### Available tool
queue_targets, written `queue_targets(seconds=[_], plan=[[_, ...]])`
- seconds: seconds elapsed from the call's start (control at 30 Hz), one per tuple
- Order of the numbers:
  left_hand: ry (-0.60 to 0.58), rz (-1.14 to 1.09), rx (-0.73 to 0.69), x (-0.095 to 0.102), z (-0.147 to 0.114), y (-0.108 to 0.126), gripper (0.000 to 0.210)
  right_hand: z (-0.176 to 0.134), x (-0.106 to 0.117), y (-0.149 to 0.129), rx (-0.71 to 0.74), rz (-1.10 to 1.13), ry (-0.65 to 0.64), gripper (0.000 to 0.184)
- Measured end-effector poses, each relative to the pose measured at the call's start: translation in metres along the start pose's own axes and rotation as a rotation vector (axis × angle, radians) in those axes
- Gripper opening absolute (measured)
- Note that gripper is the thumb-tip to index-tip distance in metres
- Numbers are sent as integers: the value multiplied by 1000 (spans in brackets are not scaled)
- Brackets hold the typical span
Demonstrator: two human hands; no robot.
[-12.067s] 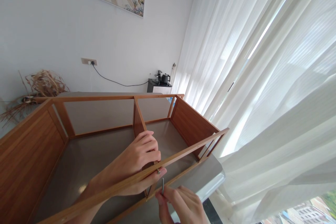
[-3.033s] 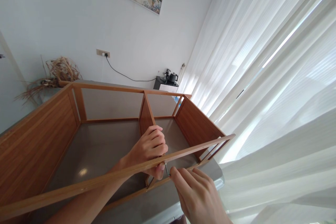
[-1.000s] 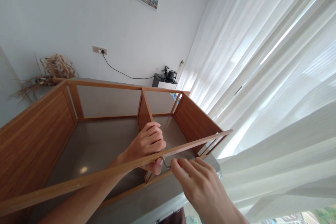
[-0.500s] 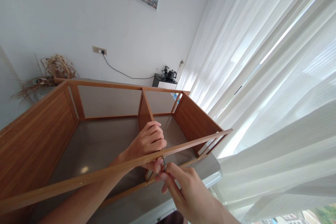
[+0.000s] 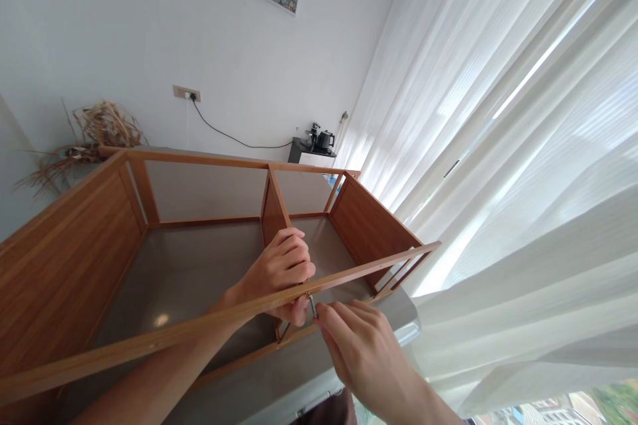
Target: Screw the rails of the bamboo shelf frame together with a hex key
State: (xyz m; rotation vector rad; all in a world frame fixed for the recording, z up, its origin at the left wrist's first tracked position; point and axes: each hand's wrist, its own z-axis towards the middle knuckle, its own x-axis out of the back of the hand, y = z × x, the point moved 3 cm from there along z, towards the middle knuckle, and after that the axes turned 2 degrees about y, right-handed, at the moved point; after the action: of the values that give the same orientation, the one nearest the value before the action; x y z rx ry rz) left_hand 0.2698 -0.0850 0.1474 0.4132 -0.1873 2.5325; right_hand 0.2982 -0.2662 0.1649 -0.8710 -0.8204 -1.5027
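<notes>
A wooden furniture frame (image 5: 219,313) with side panels lies across the view, its long front rail crossing in front of my left forearm. My left hand (image 5: 283,262) is closed around the front edge of the middle divider panel (image 5: 272,209), just behind the rail. Its thumb shows below the rail. Just under the rail, my right hand (image 5: 356,339) pinches a small metal hex key (image 5: 313,307), its upper end at the rail where the divider meets it. The fingers hide the rest of the key.
A grey table (image 5: 406,312) lies beneath the frame. Dried plants (image 5: 112,126) stand at the back left. A black kettle (image 5: 325,139) sits on a small cabinet by the wall. White curtains (image 5: 478,212) hang along the right side.
My right hand has turned about the hex key, its fingers shifting to the right and the knuckles rolling up. My left hand keeps its grip on the divider.
</notes>
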Motion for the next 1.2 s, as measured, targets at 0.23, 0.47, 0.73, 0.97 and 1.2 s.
queue_targets(seconds=[0.23, 0.47, 0.73, 0.97, 1.2], plan=[[-6, 2, 6, -1, -2, -1, 10, 3, 10, -1, 44, -93, -18, 24], [-3, 10, -1, 0, -1, -1, 12, 8, 27, 0, 73, -217, -62, 23], [-5, -11, 5, -1, -3, -2, 13, 10, 32, -4, 91, -330, -44, 19], [12, -2, 2, 0, 0, 0, 10, 5, 8, -2, -100, 176, -68, 24], [0, -9, 5, -1, -1, -1, 10, -2, -15, -7, -256, 579, -40, 15]])
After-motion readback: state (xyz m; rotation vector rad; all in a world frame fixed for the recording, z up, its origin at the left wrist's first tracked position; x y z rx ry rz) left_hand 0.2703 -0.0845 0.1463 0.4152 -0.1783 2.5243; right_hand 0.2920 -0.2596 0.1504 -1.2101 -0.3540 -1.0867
